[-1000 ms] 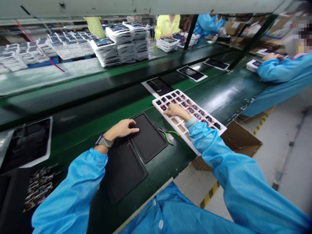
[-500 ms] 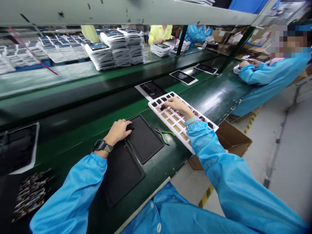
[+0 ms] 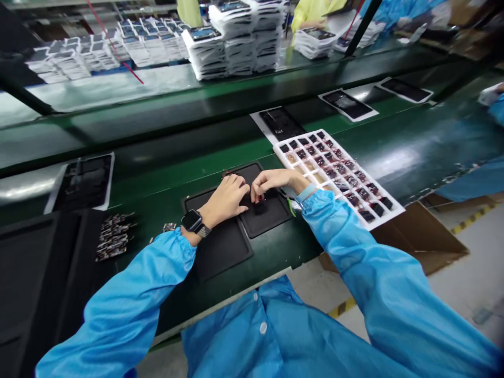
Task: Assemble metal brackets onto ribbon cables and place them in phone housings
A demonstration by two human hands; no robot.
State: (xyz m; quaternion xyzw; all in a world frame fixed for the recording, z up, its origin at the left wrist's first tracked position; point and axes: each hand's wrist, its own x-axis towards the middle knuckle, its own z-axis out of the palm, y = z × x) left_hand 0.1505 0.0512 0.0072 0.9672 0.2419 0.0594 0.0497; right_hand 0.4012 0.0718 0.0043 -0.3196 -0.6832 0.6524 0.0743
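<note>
My right hand (image 3: 271,181) is closed in a pinch on a small black part with red wires (image 3: 259,205), low over the right black tablet-sized panel (image 3: 271,219). Close by on its left, my left hand (image 3: 228,198) is curled over the upper part of the panels, thumb and fingers drawn together. Something dark lies between those fingertips, too hidden to name. The left black panel (image 3: 222,252) lies partly under my left wrist. Beside my right wrist, green-handled pliers (image 3: 291,207) are mostly covered. A white compartment tray (image 3: 388,212) holds several similar small black parts.
At the left lie a cluster of small circuit pieces (image 3: 114,236) and a dark tablet shell (image 3: 84,181). More tablet shells (image 3: 348,104) lie along the back of the green bench (image 3: 177,184). An open cardboard box (image 3: 425,236) stands below its edge. Wrapped stacks (image 3: 240,42) fill the shelf behind.
My right hand has moved from the tray to the right panel, bringing a small black part beside my left hand. My view has turned left, and the pliers are now mostly hidden.
</note>
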